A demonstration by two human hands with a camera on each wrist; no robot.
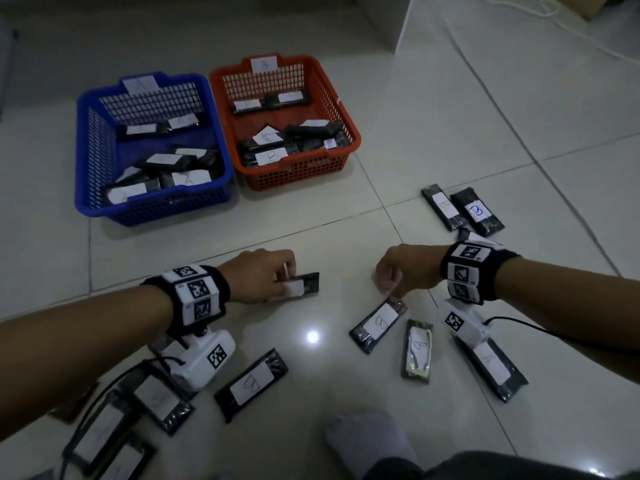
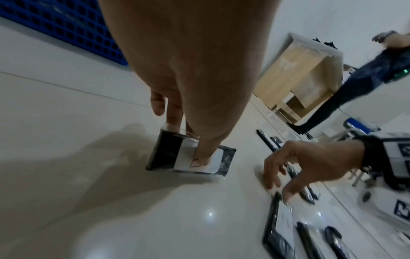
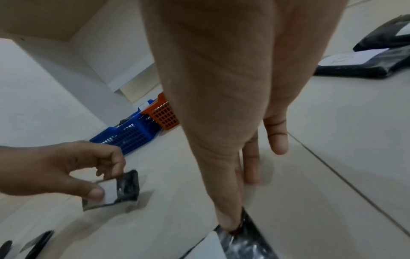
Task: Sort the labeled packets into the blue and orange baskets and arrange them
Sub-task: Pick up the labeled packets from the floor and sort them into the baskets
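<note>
A blue basket (image 1: 80,150) marked A and an orange basket (image 1: 353,133) marked B stand side by side on the tiled floor, each holding several black packets with white labels. My left hand (image 1: 277,275) pinches a black packet (image 1: 306,285) by its white label, thumb on top (image 2: 201,157); the packet is tilted just above the floor (image 3: 124,189). My right hand (image 1: 391,282) reaches down to a packet labelled B (image 1: 379,322). Its thumb (image 3: 226,220) and index finger pinch that packet's far end (image 3: 241,241), and the rest of the packet lies flat.
Loose labelled packets lie around me: one at the front centre (image 1: 251,384), two at the right (image 1: 417,348) (image 1: 490,367), a pair at the far right (image 1: 479,211), several at the lower left (image 1: 156,400). My socked foot (image 1: 370,441) is near. Another person (image 2: 355,78) stands by a wooden cabinet (image 2: 299,75).
</note>
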